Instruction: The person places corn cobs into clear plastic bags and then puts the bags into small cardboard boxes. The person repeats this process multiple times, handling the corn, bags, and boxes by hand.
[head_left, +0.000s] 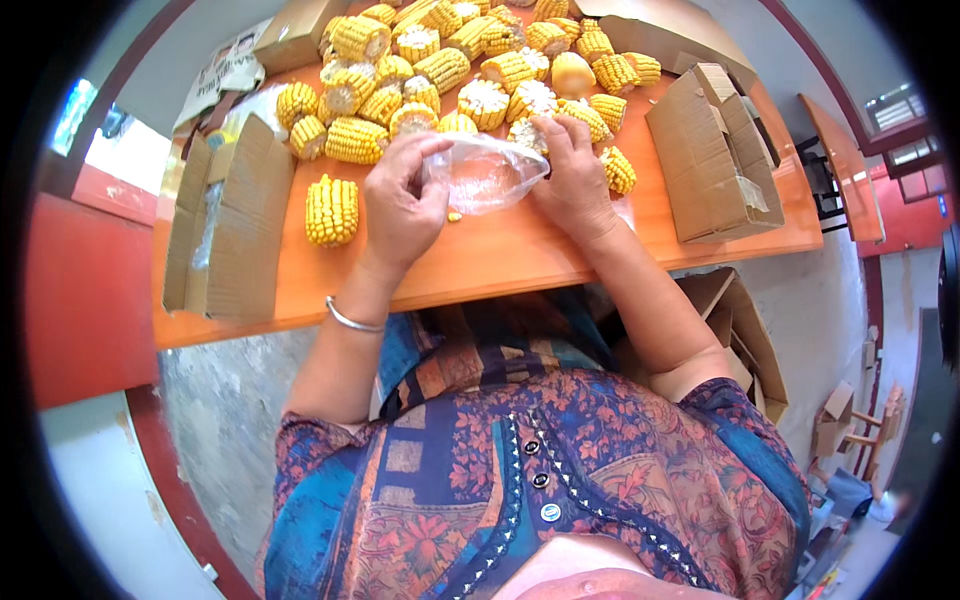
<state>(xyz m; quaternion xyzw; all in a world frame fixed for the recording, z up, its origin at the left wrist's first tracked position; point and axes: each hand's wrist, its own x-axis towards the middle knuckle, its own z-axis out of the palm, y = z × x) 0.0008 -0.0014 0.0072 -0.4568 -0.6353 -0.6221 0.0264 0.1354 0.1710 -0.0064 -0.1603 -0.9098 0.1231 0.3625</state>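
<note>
Between both hands a clear plastic bag (487, 180) is stretched with its mouth spread; no corn shows in it. My left hand (405, 199) pinches one side of the rim. At the other side, my right hand (574, 176) grips the rim, its fingertips beside a cut corn cob piece (527, 135). A heap of yellow corn cob pieces (442, 69) lies just beyond the bag. One separate cob piece (331, 211) sits left of my left hand, and another (618, 170) is right of my right hand. A loose kernel (454, 217) lies below the bag.
An open cardboard box (251, 225) stands on the orange table (480, 262) at the left, another cardboard box (675, 157) at the right. More cardboard (300, 30) borders the heap at the back. Below the table's right side is a further cardboard box (757, 352).
</note>
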